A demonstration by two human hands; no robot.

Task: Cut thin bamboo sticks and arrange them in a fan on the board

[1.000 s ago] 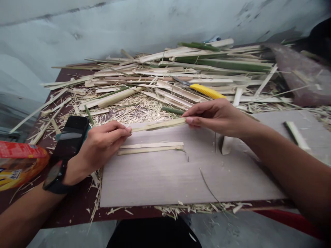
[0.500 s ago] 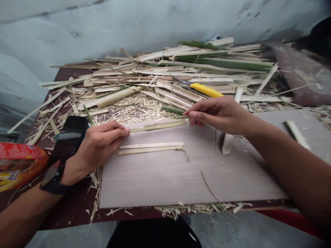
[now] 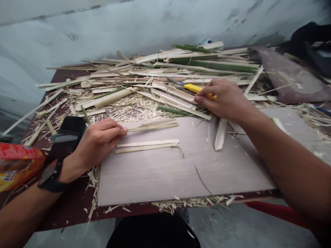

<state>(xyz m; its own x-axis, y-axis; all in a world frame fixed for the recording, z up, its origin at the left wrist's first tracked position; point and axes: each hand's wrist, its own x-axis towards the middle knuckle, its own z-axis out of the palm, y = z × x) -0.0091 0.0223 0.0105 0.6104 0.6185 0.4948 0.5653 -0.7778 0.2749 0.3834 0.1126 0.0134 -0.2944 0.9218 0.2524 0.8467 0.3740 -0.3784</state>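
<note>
My left hand (image 3: 100, 139) pinches the left end of thin bamboo strips (image 3: 155, 126), holding them just over the back edge of a grey board (image 3: 155, 179). My right hand (image 3: 222, 98) has its fingers closed about the yellow handle of a utility knife (image 3: 192, 88), which lies on the bamboo pile with its blade pointing left. The fingers cover part of the handle. Two more bamboo strips (image 3: 147, 146) lie side by side on the board. A short split bamboo piece (image 3: 220, 136) rests beneath my right wrist.
Split bamboo lengths (image 3: 170, 67) and shavings (image 3: 124, 108) are heaped along the wall. At left are a black phone (image 3: 71, 129) and a bottle with a red label (image 3: 18, 162). A plastic bag (image 3: 289, 75) lies at the back right. Loose fibres (image 3: 203, 179) sit on the board.
My right hand has left the right end of the bamboo strips and moved back to the utility knife's handle. My left hand keeps its hold on the strips. The view has shifted slightly.
</note>
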